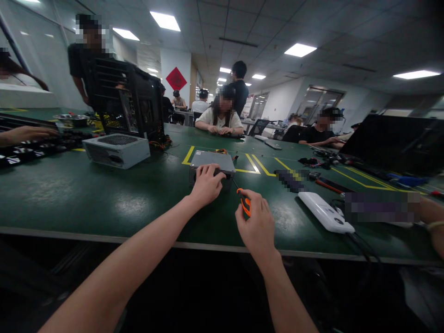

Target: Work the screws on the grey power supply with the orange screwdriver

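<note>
A grey computer power supply unit lies on the green table in front of me, with some coloured cables behind it. My left hand grips its near side, fingers bent over the top edge. In my right hand is an orange and black screwdriver, held closed between thumb and fingers. Its dark shaft points up and left to the unit's near right corner. Whether the tip sits in a screw cannot be made out.
To the left stand a second power supply and an open black computer case. A white power bank-like device with cables lies right, near a dark monitor. Other people sit around the table; a co-worker's hand reaches in at left.
</note>
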### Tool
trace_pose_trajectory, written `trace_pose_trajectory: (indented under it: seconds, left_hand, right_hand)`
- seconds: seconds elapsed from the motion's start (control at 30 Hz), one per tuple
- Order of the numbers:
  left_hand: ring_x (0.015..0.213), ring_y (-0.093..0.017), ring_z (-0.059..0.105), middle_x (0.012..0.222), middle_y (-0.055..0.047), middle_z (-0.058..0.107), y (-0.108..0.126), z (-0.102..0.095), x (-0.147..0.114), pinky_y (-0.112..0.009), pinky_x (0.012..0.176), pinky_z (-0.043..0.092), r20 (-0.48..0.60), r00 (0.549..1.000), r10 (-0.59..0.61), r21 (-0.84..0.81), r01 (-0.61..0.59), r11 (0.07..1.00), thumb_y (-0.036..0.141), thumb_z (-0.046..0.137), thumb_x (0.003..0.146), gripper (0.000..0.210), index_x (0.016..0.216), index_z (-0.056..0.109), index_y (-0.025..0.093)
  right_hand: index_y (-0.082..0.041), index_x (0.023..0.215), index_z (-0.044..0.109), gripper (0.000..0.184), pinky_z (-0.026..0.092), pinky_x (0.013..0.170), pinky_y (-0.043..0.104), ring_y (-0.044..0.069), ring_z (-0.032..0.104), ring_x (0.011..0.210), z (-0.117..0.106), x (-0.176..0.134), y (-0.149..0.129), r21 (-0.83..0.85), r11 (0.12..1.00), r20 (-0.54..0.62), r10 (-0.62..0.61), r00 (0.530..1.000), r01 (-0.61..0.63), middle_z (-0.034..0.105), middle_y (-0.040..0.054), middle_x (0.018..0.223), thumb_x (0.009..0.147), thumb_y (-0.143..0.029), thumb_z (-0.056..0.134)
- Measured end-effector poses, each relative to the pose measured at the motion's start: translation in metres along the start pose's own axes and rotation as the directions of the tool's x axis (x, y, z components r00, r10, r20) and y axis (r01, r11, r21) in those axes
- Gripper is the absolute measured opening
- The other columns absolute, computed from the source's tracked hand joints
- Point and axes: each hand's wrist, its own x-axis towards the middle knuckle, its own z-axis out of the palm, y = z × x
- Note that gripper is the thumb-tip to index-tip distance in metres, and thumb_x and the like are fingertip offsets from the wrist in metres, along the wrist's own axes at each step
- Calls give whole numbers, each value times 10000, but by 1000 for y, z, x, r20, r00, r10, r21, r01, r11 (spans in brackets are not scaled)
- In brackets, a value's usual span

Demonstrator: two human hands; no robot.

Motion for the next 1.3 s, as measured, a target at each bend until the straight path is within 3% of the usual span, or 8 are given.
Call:
trace_pose_trajectory:
  seconds: [0.2,0.4,0.5,0.63,0.83,0.97,1.13,1.3]
  left_hand:
    - [1097,-249,429,1176,-100,492,6,0,1,-442,969,275,-15,1000,-25,3,25,1000,190,443,827,227,967,620,215]
    - [1176,-244,404,1243,-98,476,9,5,1,-474,1021,215,11,998,57,4,-57,998,183,422,841,278,1035,616,234]
    - [1209,-255,381,1266,-105,464,7,5,0,-488,1013,229,33,993,111,38,-113,993,173,444,829,299,1063,618,243]
    - [1233,-269,362,1298,-115,449,5,2,-1,-508,1005,240,63,983,172,62,-176,982,146,463,811,355,1117,604,258]
    - [1236,-287,362,1313,-129,449,6,-2,-2,-530,992,253,79,977,198,95,-205,974,137,443,816,385,1151,589,259]
    - [1236,-294,366,1321,-131,446,6,-2,-1,-528,984,266,90,971,223,122,-233,965,147,430,831,384,1171,574,255]
    - [1242,-285,363,1325,-126,440,7,-4,-1,-511,964,298,120,961,249,212,-270,939,149,381,863,390,1202,539,261]
    - [1234,-275,378,1318,-107,451,9,-4,-1,-501,961,317,116,965,237,233,-258,938,156,376,873,384,1199,537,280]
  right_hand:
    - [-183,1077,453,231,479,683,339,203,587,838,0,1,4,84,990,-30,117,993,-115,587,95,1003,874,-276,393]
    - [-180,1026,478,247,452,768,389,224,535,875,0,3,4,40,999,-56,-9,998,12,582,91,962,780,-160,463]
    - [-185,999,474,191,461,718,337,186,543,805,0,4,5,118,992,-67,52,996,-43,566,71,942,819,-248,486]
    - [-190,1020,453,205,463,652,300,159,559,740,1,5,5,204,968,-8,155,988,-150,565,58,959,835,-276,471]
    - [-194,928,484,162,454,762,345,186,539,852,-1,9,4,216,972,37,80,996,-87,571,52,926,768,-176,495]
    - [-190,917,490,137,455,671,306,166,539,779,-5,14,7,210,966,4,151,989,-148,539,60,922,821,-287,474]
    - [-195,794,505,67,442,674,283,148,537,762,-11,24,8,191,972,71,123,990,-134,530,33,857,794,-176,441]
    - [-189,789,529,61,450,702,306,155,552,766,-19,33,10,251,953,89,155,984,-172,554,29,844,784,-200,469]
